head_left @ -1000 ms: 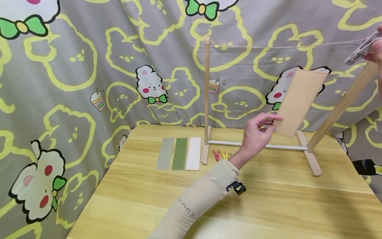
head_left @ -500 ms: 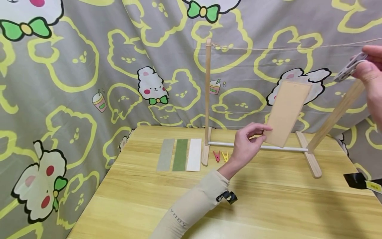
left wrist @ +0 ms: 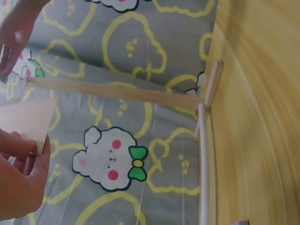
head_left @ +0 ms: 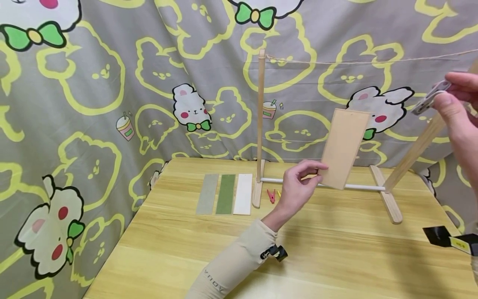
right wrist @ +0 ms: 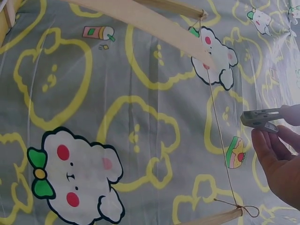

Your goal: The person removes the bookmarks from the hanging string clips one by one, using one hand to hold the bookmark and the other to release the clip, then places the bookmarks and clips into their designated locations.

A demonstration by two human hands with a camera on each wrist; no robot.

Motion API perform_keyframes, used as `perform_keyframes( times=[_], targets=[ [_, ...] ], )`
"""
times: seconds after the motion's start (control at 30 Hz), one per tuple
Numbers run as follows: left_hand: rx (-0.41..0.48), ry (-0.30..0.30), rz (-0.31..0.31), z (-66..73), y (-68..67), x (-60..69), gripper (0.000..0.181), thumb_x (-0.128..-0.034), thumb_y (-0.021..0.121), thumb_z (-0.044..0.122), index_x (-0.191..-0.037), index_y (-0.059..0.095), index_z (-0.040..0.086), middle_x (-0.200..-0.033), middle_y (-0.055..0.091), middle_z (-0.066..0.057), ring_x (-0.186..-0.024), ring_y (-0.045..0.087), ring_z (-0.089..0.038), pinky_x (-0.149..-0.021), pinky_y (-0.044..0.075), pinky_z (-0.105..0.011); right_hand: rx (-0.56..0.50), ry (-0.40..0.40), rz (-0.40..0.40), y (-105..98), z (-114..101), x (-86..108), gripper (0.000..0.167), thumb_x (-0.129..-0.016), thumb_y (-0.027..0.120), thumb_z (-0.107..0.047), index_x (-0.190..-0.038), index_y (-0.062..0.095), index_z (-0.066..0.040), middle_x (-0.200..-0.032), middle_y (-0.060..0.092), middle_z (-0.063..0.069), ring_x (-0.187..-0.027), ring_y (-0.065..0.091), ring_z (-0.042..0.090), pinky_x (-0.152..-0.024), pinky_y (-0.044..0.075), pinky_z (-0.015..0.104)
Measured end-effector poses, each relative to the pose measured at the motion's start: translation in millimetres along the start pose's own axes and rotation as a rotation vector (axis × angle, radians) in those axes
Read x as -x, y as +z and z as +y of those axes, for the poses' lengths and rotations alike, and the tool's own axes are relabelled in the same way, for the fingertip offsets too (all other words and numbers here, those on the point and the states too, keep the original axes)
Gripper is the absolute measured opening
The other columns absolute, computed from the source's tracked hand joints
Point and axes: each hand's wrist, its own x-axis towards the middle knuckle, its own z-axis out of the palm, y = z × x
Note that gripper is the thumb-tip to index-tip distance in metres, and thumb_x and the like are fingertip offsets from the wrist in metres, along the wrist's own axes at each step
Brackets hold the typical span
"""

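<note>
My left hand (head_left: 298,185) pinches a tan rectangular card (head_left: 345,147) by its lower left edge, thumb and fingers on either side. The card is raised in front of the wooden stand, tilted slightly, its top below the string (head_left: 336,62). In the left wrist view, the pinched corner of the card (left wrist: 28,117) shows close up. At the right, my right hand (head_left: 461,110) holds a grey clothespin (head_left: 429,99) between thumb and fingers. The right wrist view shows this clothespin (right wrist: 262,117) apart from the string (right wrist: 218,117).
A wooden post (head_left: 260,116) and a slanted right post (head_left: 414,153) carry the string, joined below by a white bar (head_left: 364,187). Grey (head_left: 207,194), green (head_left: 225,194) and white (head_left: 242,194) cards lie at left. A red clothespin (head_left: 271,196) lies beside a mostly hidden yellow one.
My left hand has moved left and slightly down with the tan card, which now stands more upright. The right hand has come further into view, moving left and down with the grey clothespin.
</note>
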Motion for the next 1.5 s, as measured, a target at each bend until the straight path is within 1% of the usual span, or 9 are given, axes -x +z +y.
perform_keyframes(
  times=[0.4,0.67,0.87,0.97,1.03,1.1,1.2,1.4,1.5],
  targets=[
    [0.012,0.005,0.03,2.4,-16.7,8.2,0.024,-0.0888,0.065,-0.019,-0.11,0.07,-0.01,-0.111,0.069,-0.024,-0.097,0.065,-0.006,-0.083,0.06,-0.025,-0.112,0.034,0.011,6.1,-7.1,20.3,0.04,-0.102,0.059,-0.001,-0.141,0.06,-0.009,-0.121,0.06,-0.012,-0.112,0.058,0.009,-0.102,0.045,0.014],
    [0.011,-0.023,0.045,2.2,-26.1,17.7,0.024,-0.0887,0.065,-0.018,-0.111,0.07,-0.01,-0.115,0.069,-0.023,-0.098,0.066,-0.007,-0.082,0.059,-0.023,-0.181,0.019,0.008,12.0,-10.5,32.6,0.041,-0.099,0.062,0.003,-0.139,0.062,-0.005,-0.126,0.062,-0.004,-0.112,0.058,0.013,-0.101,0.046,0.015],
    [0.012,-0.022,0.073,4.7,-36.3,22.1,0.026,-0.0869,0.065,-0.02,-0.111,0.07,-0.01,-0.115,0.069,-0.024,-0.101,0.069,-0.025,-0.083,0.06,-0.026,-0.336,-0.01,0.023,19.3,-10.7,41.2,0.04,-0.094,0.064,0.01,-0.133,0.064,0.003,-0.125,0.064,0.006,-0.109,0.059,0.015,-0.094,0.048,0.013],
    [0.011,-0.01,0.079,5.4,-42.0,24.8,0.027,-0.0868,0.065,-0.021,-0.111,0.07,-0.01,-0.115,0.069,-0.025,-0.101,0.068,-0.029,-0.084,0.06,-0.028,-0.428,0.014,0.028,23.1,-10.2,45.3,0.041,-0.091,0.064,0.014,-0.131,0.065,0.005,-0.123,0.064,0.008,-0.11,0.06,0.018,-0.095,0.048,0.013],
    [0.006,-0.005,0.076,5.7,-45.1,27.0,0.026,-0.0869,0.065,-0.021,-0.11,0.07,-0.01,-0.114,0.068,-0.025,-0.101,0.068,-0.027,-0.084,0.06,-0.028,-0.449,0.008,0.033,25.3,-9.0,47.9,0.041,-0.091,0.065,0.014,-0.131,0.065,0.006,-0.122,0.065,0.01,-0.109,0.061,0.019,-0.096,0.049,0.015],
    [0.006,-0.004,0.069,5.7,-47.7,29.4,0.026,-0.087,0.064,-0.021,-0.11,0.07,-0.01,-0.114,0.068,-0.026,-0.1,0.068,-0.025,-0.083,0.06,-0.027,-0.535,0.013,0.052,28.9,-6.1,50.7,0.041,-0.089,0.067,0.016,-0.129,0.064,0.01,-0.118,0.067,0.014,-0.107,0.063,0.021,-0.094,0.051,0.016],
    [0.004,-0.014,0.061,5.9,-50.8,32.8,0.026,-0.087,0.064,-0.022,-0.11,0.07,-0.01,-0.113,0.068,-0.026,-0.099,0.067,-0.019,-0.083,0.06,-0.026,-0.588,-0.002,0.093,34.9,-1.1,55.3,0.039,-0.086,0.07,0.016,-0.124,0.064,0.016,-0.114,0.069,0.017,-0.102,0.066,0.022,-0.091,0.053,0.017],
    [0.004,-0.013,0.081,7.7,-58.0,38.5,0.026,-0.087,0.065,-0.021,-0.11,0.07,-0.01,-0.114,0.068,-0.024,-0.101,0.068,-0.018,-0.084,0.06,-0.029,-0.553,-0.01,0.13,42.9,3.1,64.8,0.037,-0.083,0.073,0.015,-0.119,0.065,0.019,-0.114,0.071,0.02,-0.1,0.068,0.022,-0.088,0.055,0.017],
    [0.005,-0.006,0.083,7.6,-63.9,42.6,0.027,-0.0865,0.065,-0.022,-0.111,0.069,-0.011,-0.114,0.067,-0.026,-0.102,0.068,-0.021,-0.086,0.061,-0.032,-0.622,-0.006,0.146,45.8,3.9,68.6,0.037,-0.083,0.073,0.016,-0.118,0.065,0.021,-0.112,0.071,0.022,-0.099,0.068,0.023,-0.088,0.056,0.019]
  ],
)
